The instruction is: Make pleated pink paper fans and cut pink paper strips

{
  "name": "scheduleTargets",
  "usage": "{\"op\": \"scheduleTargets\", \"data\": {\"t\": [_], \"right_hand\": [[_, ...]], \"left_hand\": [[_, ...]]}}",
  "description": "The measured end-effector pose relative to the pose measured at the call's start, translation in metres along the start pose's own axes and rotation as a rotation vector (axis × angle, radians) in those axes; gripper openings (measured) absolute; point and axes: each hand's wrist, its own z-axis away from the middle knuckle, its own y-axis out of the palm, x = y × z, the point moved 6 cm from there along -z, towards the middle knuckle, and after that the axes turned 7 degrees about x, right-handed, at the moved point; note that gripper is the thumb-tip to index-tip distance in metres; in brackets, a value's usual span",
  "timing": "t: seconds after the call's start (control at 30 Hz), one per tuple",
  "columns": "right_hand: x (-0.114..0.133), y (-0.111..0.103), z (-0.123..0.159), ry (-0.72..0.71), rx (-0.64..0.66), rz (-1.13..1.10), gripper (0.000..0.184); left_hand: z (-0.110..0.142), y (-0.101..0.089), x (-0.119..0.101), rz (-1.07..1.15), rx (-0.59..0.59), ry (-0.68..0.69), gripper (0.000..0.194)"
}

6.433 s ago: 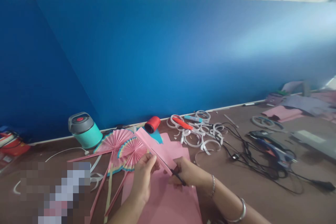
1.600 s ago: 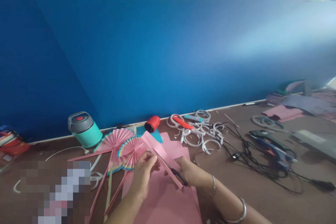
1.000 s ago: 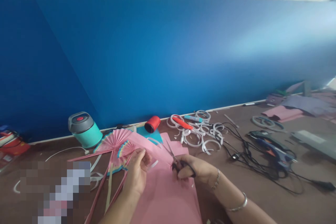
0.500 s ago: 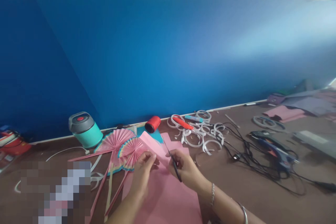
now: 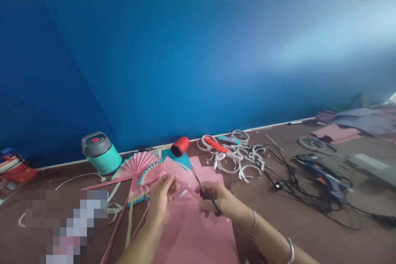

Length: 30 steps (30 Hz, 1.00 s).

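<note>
My left hand [image 5: 161,198] pinches the left part of a narrow pink paper strip [image 5: 177,175]. Scissors [image 5: 198,179] with dark handles are in my right hand [image 5: 216,200], their blades pointing up and away from me. The fingers of that hand also touch the right end of the strip. Beneath both hands lies a large pink paper sheet [image 5: 198,235], with more pink paper [image 5: 202,169] just behind. Pleated pink paper fans [image 5: 139,165] with blue and yellow edging rest beside my left hand, partly hidden by it.
A red thread spool [image 5: 180,146] lies on blue paper near the wall. White paper coils [image 5: 229,163] and a red cutter-like tool [image 5: 215,145] are to its right. Black cables [image 5: 291,177] and a glue gun [image 5: 328,183] lie further right. A turquoise container [image 5: 102,153] stands left.
My left hand has shifted left and my right hand slightly right and down. The strip is now stretched between them, and the scissors have swung more into view.
</note>
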Motion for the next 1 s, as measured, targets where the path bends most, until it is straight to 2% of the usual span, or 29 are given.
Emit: {"op": "scheduleTargets", "data": {"t": [0.07,0.17,0.27,0.43,0.63,0.73,0.9,1.0], "right_hand": [[-0.001,0.003,0.003,0.082,0.165,-0.075,0.029],[-0.002,0.006,0.009,0.129,0.367,-0.198,0.035],[-0.007,0.006,0.010,0.168,0.451,-0.208,0.038],[-0.009,0.002,0.005,0.151,0.282,-0.090,0.020],[-0.009,0.005,0.000,0.184,0.174,-0.011,0.033],[-0.015,0.005,-0.002,0.213,0.125,0.004,0.035],[-0.022,0.005,-0.003,0.215,0.081,-0.010,0.032],[-0.021,0.008,-0.002,0.215,0.106,-0.039,0.032]], "left_hand": [[-0.001,-0.001,0.000,0.099,-0.038,-0.023,0.018],[0.000,0.002,0.000,0.240,-0.069,-0.098,0.009],[0.002,0.005,0.000,0.312,-0.075,-0.150,0.015],[0.004,0.005,-0.001,0.235,-0.052,-0.112,0.010],[0.009,0.011,0.007,-0.010,0.102,-0.073,0.024],[0.011,0.012,0.013,-0.093,0.135,-0.075,0.025],[0.011,0.012,0.012,-0.167,0.118,-0.080,0.025],[0.012,0.013,0.007,-0.157,0.073,-0.064,0.028]]}}
